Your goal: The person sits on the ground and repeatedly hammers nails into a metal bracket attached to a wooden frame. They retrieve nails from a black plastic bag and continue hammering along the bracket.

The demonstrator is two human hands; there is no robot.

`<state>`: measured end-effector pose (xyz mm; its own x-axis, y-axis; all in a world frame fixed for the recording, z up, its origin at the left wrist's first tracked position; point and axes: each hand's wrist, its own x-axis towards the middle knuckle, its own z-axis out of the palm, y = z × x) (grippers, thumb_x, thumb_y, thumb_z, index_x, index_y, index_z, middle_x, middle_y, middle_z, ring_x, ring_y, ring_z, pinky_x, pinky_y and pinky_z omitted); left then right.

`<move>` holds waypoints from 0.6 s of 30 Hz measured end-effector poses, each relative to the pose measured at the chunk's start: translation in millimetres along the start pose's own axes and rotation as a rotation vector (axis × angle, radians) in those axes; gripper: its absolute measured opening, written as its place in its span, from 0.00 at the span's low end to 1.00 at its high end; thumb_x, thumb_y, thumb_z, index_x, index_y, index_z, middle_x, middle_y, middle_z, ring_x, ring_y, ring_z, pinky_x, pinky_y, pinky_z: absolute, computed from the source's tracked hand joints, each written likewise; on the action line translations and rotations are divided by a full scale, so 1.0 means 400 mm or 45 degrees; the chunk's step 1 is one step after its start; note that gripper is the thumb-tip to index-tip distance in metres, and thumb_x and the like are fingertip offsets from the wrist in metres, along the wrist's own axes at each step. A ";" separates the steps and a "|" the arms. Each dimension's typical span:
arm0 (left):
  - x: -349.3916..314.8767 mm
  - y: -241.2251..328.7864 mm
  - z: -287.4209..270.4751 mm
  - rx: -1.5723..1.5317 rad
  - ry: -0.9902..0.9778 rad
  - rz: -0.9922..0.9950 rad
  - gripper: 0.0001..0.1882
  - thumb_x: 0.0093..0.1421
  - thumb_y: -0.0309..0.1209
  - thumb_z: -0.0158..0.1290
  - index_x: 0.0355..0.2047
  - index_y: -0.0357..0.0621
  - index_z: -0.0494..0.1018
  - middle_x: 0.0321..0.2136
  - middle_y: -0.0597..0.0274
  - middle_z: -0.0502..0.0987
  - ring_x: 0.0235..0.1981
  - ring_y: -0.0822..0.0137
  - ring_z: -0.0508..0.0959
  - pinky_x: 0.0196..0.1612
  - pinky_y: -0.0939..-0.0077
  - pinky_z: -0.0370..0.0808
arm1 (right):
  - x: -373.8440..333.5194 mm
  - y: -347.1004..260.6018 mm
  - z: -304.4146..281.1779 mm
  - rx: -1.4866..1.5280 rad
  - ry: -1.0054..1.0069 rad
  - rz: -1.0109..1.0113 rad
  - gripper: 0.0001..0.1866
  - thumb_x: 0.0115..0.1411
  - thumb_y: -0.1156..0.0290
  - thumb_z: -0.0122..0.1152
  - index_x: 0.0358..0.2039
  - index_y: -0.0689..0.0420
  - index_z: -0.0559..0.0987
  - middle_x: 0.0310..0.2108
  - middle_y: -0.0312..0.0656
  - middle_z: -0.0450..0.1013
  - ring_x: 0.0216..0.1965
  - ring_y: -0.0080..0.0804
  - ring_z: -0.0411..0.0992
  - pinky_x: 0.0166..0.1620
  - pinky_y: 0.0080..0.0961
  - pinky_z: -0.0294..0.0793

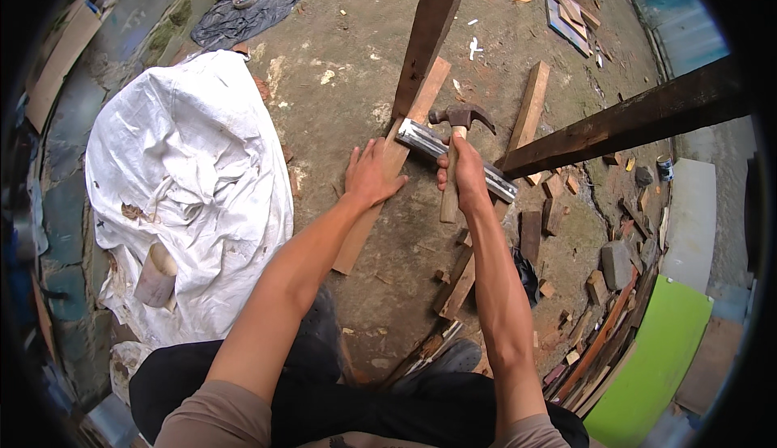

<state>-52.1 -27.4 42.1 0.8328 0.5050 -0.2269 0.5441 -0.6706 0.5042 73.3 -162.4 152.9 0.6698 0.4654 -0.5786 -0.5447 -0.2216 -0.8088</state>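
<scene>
Head view: your left arm reaches forward from the lower edge, left hand (374, 176) palm down, fingers spread flat on the left plank (363, 233), not clenched. Your right arm is nearly straight; right hand (463, 171) is wrapped around the handle of the claw hammer (463, 116), head up, claw to the right.

Count: one hammer, one silvery crosspiece (426, 140), two dark posts (429, 31), two long planks on the ground, one white sheet (182, 181), one green panel (655, 359).

Hammer head sits just beyond your right fist; the crosspiece passes behind that fist, contact unclear. Left plank runs under your left hand, both ways.
</scene>
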 end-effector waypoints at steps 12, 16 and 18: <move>0.009 -0.030 0.044 -0.034 0.150 0.086 0.53 0.49 0.46 0.66 0.68 0.37 0.51 0.64 0.44 0.65 0.70 0.54 0.59 0.73 0.52 0.47 | -0.007 0.154 0.153 0.626 0.242 -0.020 0.20 0.72 0.47 0.42 0.44 0.53 0.65 0.22 0.36 0.64 0.17 0.26 0.65 0.19 0.28 0.68; 0.018 -0.025 0.045 -0.043 0.097 0.092 0.52 0.47 0.39 0.67 0.67 0.36 0.52 0.63 0.44 0.66 0.70 0.54 0.59 0.73 0.52 0.48 | 0.024 0.158 0.156 0.593 0.215 -0.025 0.22 0.71 0.45 0.43 0.44 0.54 0.64 0.23 0.39 0.65 0.16 0.29 0.66 0.16 0.28 0.68; 0.016 -0.042 0.041 -0.025 0.096 0.080 0.51 0.47 0.36 0.67 0.67 0.36 0.52 0.63 0.44 0.66 0.70 0.54 0.59 0.73 0.52 0.48 | 0.012 0.151 0.168 0.694 0.317 -0.093 0.22 0.71 0.47 0.43 0.46 0.56 0.64 0.23 0.38 0.65 0.15 0.28 0.66 0.16 0.28 0.68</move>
<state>-54.3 -21.6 18.4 0.8548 0.5021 -0.1310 0.4880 -0.6920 0.5321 9.7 -116.0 108.3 0.7774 0.2340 -0.5839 -0.6290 0.3049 -0.7151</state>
